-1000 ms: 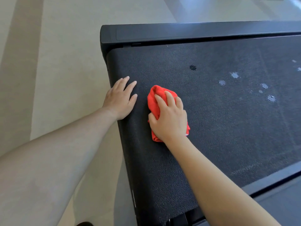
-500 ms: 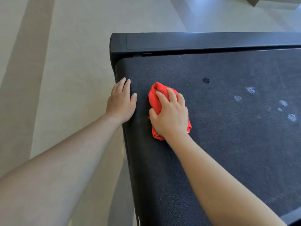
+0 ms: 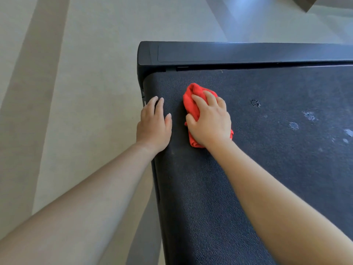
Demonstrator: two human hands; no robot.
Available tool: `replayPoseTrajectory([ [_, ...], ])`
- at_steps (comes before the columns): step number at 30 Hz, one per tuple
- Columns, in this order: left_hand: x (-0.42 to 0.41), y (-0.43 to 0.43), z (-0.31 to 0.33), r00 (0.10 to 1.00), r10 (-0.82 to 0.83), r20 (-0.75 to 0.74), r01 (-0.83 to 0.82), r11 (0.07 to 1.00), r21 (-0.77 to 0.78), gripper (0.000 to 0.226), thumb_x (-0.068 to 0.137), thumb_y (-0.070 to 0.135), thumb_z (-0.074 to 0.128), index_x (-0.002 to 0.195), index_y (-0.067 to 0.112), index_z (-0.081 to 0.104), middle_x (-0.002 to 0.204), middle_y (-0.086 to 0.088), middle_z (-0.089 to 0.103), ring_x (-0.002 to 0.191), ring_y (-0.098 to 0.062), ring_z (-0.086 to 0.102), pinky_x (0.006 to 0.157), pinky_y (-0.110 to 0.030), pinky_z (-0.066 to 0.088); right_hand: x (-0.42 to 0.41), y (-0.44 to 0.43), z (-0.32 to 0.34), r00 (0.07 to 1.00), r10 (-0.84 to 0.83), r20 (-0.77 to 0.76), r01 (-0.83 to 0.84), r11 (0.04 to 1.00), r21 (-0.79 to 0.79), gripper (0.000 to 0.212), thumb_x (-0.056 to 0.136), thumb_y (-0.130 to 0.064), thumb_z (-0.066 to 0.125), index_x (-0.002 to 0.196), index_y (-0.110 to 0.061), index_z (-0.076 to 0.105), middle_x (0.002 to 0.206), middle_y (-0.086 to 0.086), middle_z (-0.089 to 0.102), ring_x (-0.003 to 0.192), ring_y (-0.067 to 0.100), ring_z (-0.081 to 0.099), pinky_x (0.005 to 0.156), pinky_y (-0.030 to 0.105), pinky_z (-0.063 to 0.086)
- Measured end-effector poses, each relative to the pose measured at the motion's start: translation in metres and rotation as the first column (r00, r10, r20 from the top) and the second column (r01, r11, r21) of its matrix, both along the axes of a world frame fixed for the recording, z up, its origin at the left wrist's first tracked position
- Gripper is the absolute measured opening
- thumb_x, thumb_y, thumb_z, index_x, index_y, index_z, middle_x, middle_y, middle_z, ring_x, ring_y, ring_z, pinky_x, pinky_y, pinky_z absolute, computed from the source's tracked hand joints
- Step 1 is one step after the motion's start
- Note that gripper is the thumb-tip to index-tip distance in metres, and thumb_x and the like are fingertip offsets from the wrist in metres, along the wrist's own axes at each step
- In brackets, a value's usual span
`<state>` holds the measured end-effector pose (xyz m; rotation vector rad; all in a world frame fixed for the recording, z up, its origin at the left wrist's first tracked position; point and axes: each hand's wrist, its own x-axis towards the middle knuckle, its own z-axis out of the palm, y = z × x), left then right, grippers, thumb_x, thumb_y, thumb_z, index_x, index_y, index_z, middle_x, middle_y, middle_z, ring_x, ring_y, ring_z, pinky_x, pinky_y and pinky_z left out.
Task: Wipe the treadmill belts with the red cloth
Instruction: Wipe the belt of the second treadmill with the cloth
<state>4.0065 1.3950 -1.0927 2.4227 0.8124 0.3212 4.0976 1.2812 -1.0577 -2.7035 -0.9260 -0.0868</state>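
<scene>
The red cloth (image 3: 191,95) is one bright, even shade throughout. The treadmill belt (image 3: 267,178) is dark charcoal with a fine pebbled grain all over. Toward its right edge lies a scatter of pale grey-white blotches (image 3: 309,115), and nearer the middle one darker, ringed speck (image 3: 255,103). The end cover (image 3: 210,52) along the belt's far edge is smooth black. The floor (image 3: 95,83) is pale beige, crossed by a broad, darker tan band (image 3: 32,92).

Black treadmill belt (image 3: 267,178), bunched red cloth (image 3: 192,96) on it; pale spots (image 3: 309,115)
</scene>
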Motion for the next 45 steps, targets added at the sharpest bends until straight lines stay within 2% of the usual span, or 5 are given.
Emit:
replayPoseTrajectory([
  [4,-0.005,0.015,-0.001,0.999,-0.04,0.022,0.04,0.999,0.001,0.051,0.099,0.029,0.038,0.146,0.013,0.029,0.154,-0.004,0.022,0.14,-0.025,0.023,0.111,-0.04,0.027,-0.037,-0.018,-0.007,0.997,0.029,0.073,-0.031,0.999,0.023,0.06,0.073,-0.044,0.046,0.131,-0.03,0.052,0.142,-0.001,0.044,0.125,0.032,0.038,0.084,0.043,0.044],
  [18,-0.003,0.016,-0.007,0.999,0.016,-0.049,-0.016,1.0,-0.004,0.053,0.101,0.028,0.028,0.149,0.009,0.016,0.158,-0.007,0.012,0.143,-0.022,0.018,0.111,-0.036,0.026,0.042,0.066,0.0,1.0,-0.022,-0.018,0.022,1.0,-0.008,0.053,0.086,-0.04,0.045,0.138,-0.031,0.041,0.149,-0.004,0.034,0.134,0.029,0.025,0.096,0.046,0.041],
  [27,0.002,0.01,0.008,0.997,0.022,-0.073,-0.024,1.0,-0.015,0.052,0.1,0.029,0.034,0.147,0.01,0.025,0.156,-0.01,0.016,0.143,-0.026,0.017,0.113,-0.041,0.024,-0.009,-0.017,0.0,1.0,-0.002,-0.013,0.001,1.0,-0.009,0.056,0.082,-0.042,0.052,0.136,-0.035,0.042,0.148,-0.007,0.031,0.132,0.027,0.027,0.09,0.043,0.043],
  [34,0.046,-0.042,0.019,0.966,-0.135,-0.22,0.174,0.97,0.168,0.052,0.098,0.038,0.034,0.147,0.022,0.027,0.158,-0.004,0.014,0.146,-0.026,0.003,0.112,-0.058,0.004,0.018,-0.081,-0.002,0.986,-0.166,0.005,0.166,0.986,0.016,0.052,0.081,-0.037,0.054,0.132,-0.032,0.048,0.146,-0.01,0.034,0.128,0.023,0.027,0.084,0.039,0.042],
  [45,0.074,-0.069,0.008,0.961,-0.146,-0.234,0.21,0.938,0.276,0.055,0.097,0.046,0.025,0.149,0.031,0.015,0.159,0.0,0.004,0.146,-0.019,0.0,0.116,-0.05,0.0,0.126,-0.053,0.0,0.979,-0.202,0.005,0.202,0.979,0.025,0.051,0.084,-0.04,0.05,0.134,-0.029,0.047,0.145,-0.004,0.037,0.13,0.028,0.029,0.094,0.043,0.04],
])
